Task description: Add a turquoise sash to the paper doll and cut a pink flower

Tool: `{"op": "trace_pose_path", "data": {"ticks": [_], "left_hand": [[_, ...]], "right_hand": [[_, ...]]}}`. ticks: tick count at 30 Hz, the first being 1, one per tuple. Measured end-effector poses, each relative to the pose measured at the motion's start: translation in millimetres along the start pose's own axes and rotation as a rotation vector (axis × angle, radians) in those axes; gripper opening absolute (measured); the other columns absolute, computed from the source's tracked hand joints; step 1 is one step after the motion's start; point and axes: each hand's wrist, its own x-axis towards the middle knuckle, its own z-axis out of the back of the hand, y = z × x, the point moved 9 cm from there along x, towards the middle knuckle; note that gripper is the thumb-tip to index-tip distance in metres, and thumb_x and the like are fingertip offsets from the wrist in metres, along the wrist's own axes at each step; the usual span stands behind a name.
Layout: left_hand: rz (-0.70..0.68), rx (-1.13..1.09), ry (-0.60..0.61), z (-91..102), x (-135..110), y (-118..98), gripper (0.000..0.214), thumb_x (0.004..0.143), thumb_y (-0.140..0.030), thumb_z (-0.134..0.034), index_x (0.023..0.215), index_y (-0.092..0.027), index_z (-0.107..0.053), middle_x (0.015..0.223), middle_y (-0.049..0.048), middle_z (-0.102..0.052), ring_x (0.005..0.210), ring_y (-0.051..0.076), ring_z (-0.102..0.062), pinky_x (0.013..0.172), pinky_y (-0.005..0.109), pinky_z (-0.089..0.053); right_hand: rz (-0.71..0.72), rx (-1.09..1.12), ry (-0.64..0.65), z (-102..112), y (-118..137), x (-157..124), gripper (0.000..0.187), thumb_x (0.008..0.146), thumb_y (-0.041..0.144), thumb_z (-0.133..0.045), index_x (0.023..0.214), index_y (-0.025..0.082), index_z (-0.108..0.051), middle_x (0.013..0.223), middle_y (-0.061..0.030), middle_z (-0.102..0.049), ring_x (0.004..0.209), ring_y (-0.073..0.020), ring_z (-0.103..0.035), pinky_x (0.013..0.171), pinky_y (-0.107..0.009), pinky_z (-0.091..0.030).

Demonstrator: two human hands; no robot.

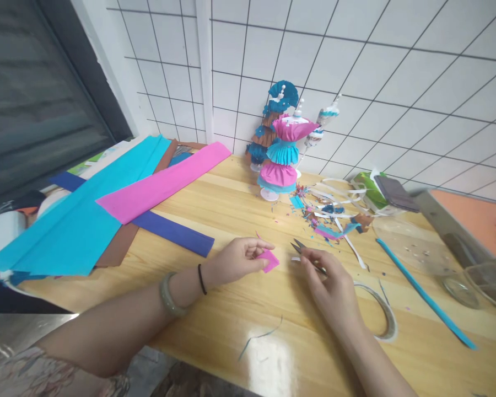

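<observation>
Between the thumb and fingers of my left hand [235, 261] is a small folded piece of pink crepe paper [270, 262]. A bit to the right, my right hand [335, 286] is closed around a pair of scissors [299, 246]. The blades point up and left, slightly apart, near the pink piece but not touching it; the handles are mostly hidden by my fingers. A small white scrap shows beside the blades. Just right of my right wrist lies a roll of tape [391, 325]. Thin blue strands [261, 335] lie on the table in front of me.
Pink [165, 182], turquoise [78, 209], brown and dark blue [176, 234] crepe paper strips overlap at left. Ruffled paper figures [279, 176] stand by the tiled wall. Scraps [330, 231], a tissue pack with a phone [397, 192], a blue strip [425, 295] and a clear container [490, 281] are right.
</observation>
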Motion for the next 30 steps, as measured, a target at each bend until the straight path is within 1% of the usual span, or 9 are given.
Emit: {"op": "trace_pose_path", "data": {"ticks": [2, 5, 7, 9, 16, 19, 24, 27, 30], "left_hand": [[0.02, -0.058, 0.011, 0.7, 2, 0, 0.03, 0.07, -0.023, -0.067, 0.095, -0.008, -0.062, 0.079, 0.0054, -0.065, 0.069, 0.009, -0.057, 0.067, 0.022, -0.044], [0.031, -0.108, 0.014, 1.6, 3, 1, 0.026, 0.068, -0.03, -0.069, 0.083, -0.008, -0.064, 0.075, 0.0047, -0.065, 0.065, 0.008, -0.055, 0.062, 0.021, -0.042], [0.04, -0.124, -0.017, 4.8, 3, 2, 0.027, 0.067, -0.032, -0.07, 0.08, -0.009, -0.063, 0.071, 0.0028, -0.063, 0.062, 0.008, -0.054, 0.06, 0.022, -0.042], [0.044, -0.14, -0.032, 6.8, 3, 3, 0.028, 0.067, -0.034, -0.07, 0.079, -0.01, -0.062, 0.069, 0.0017, -0.062, 0.06, 0.008, -0.053, 0.06, 0.022, -0.041], [0.079, -0.249, -0.005, 5.8, 0, 1, 0.029, 0.066, -0.032, -0.073, 0.078, -0.01, -0.059, 0.076, 0.0046, -0.064, 0.065, 0.009, -0.058, 0.062, 0.023, -0.042], [0.131, -0.315, -0.029, 6.7, -1, 3, 0.031, 0.063, -0.03, -0.075, 0.08, -0.01, -0.058, 0.078, 0.0055, -0.066, 0.067, 0.01, -0.06, 0.064, 0.023, -0.044], [0.169, -0.337, -0.062, 9.0, -2, 4, 0.034, 0.061, -0.028, -0.077, 0.083, -0.01, -0.059, 0.077, 0.0051, -0.067, 0.065, 0.01, -0.061, 0.063, 0.023, -0.045], [0.167, -0.323, -0.058, 8.8, -2, 3, 0.034, 0.061, -0.029, -0.077, 0.084, -0.01, -0.061, 0.075, 0.0053, -0.067, 0.065, 0.01, -0.06, 0.064, 0.023, -0.044], [0.145, -0.312, -0.027, 6.2, -2, 1, 0.031, 0.06, -0.03, -0.077, 0.078, -0.009, -0.062, 0.073, 0.005, -0.066, 0.064, 0.009, -0.06, 0.062, 0.022, -0.044]], "right_hand": [[0.025, -0.165, -0.021, 7, -9, 3, 0.023, 0.083, 0.032, -0.05, 0.097, 0.018, -0.062, 0.096, -0.0113, -0.067, 0.093, -0.0265, -0.058, 0.082, -0.041, -0.045], [0.02, -0.328, 0.045, 6, -20, 6, 0.025, 0.082, 0.028, -0.05, 0.099, 0.016, -0.064, 0.096, -0.0122, -0.068, 0.092, -0.0282, -0.059, 0.081, -0.042, -0.046], [0.021, -0.385, 0.109, 1, -23, 5, 0.024, 0.082, 0.025, -0.049, 0.098, 0.015, -0.065, 0.096, -0.0114, -0.07, 0.091, -0.028, -0.06, 0.08, -0.042, -0.047], [0.025, -0.438, 0.137, -2, -23, 4, 0.024, 0.082, 0.023, -0.049, 0.098, 0.015, -0.065, 0.097, -0.0107, -0.07, 0.091, -0.0282, -0.061, 0.079, -0.041, -0.048], [0.025, -0.506, 0.13, -3, -20, 4, 0.028, 0.081, 0.021, -0.048, 0.102, 0.014, -0.064, 0.099, -0.0127, -0.069, 0.087, -0.0291, -0.062, 0.075, -0.042, -0.049], [-0.049, -0.44, 0.128, 0, -25, 4, 0.028, 0.079, 0.022, -0.046, 0.098, 0.016, -0.066, 0.094, -0.0121, -0.069, 0.084, -0.0276, -0.064, 0.071, -0.039, -0.05], [-0.324, -0.223, 0.13, 4, -49, 1, 0.024, 0.078, 0.031, -0.048, 0.091, 0.018, -0.064, 0.082, -0.0091, -0.07, 0.072, -0.0248, -0.065, 0.065, -0.036, -0.048], [-0.364, -0.022, 0.06, 7, -52, 1, 0.022, 0.08, 0.034, -0.047, 0.09, 0.018, -0.058, 0.082, -0.0086, -0.069, 0.07, -0.0225, -0.064, 0.064, -0.034, -0.047], [-0.355, 0.216, 0.003, 8, -46, 1, 0.018, 0.083, 0.036, -0.045, 0.09, 0.02, -0.048, 0.076, -0.0042, -0.064, 0.07, -0.019, -0.061, 0.064, -0.03, -0.046]]}}
